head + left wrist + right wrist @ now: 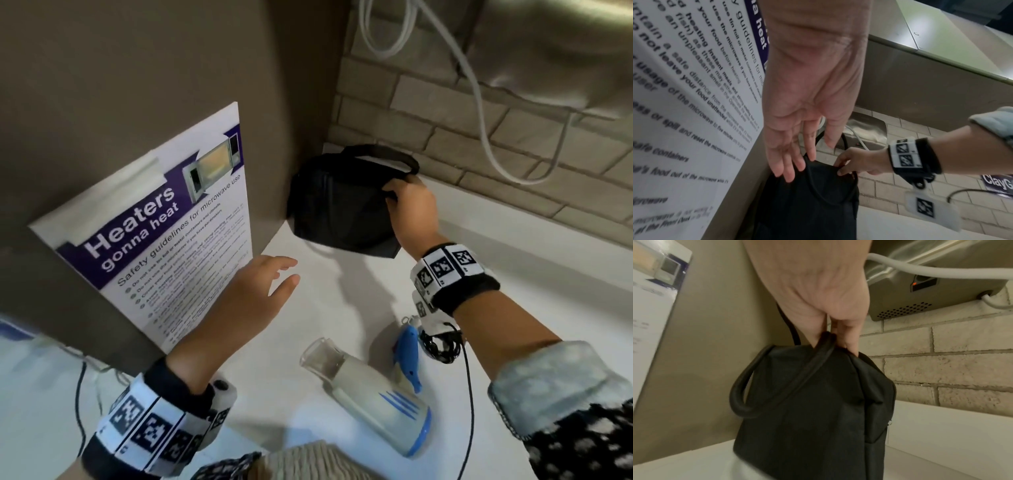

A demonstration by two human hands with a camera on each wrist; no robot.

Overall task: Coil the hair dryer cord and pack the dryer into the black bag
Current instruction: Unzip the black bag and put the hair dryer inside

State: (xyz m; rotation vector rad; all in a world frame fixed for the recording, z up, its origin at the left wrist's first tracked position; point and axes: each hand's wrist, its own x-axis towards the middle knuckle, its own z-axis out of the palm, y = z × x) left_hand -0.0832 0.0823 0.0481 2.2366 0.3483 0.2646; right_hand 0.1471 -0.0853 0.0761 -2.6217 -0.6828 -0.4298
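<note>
The right hand (412, 209) is gripping the black bag (337, 205) at its top edge, fingers curled around one carrying strap and the fabric beside it, apparently lifting or tilting the bag so that its bottom is coming clear of the tabletop (513, 291); this grip looks meant to bring the bag out of the far left corner, where it is standing against the brown panel (137, 85) and the brick wall (445, 113). The left hand (255, 291) is holding nothing, its fingers spread and relaxed, reaching toward the bag's near side, probably to steady it or open its mouth. The bag is looking soft, slack and closed at the top, with a second strap looping free. The hair dryer (371, 387) is lying on its side near the front edge of the tabletop, white with blue trim and a clear nozzle pointing toward the corner, its blue handle folded alongside. Its black cord (442, 346) is sitting bundled just beside the handle, so the coiling seems largely done and the packing is not yet begun.
</note>
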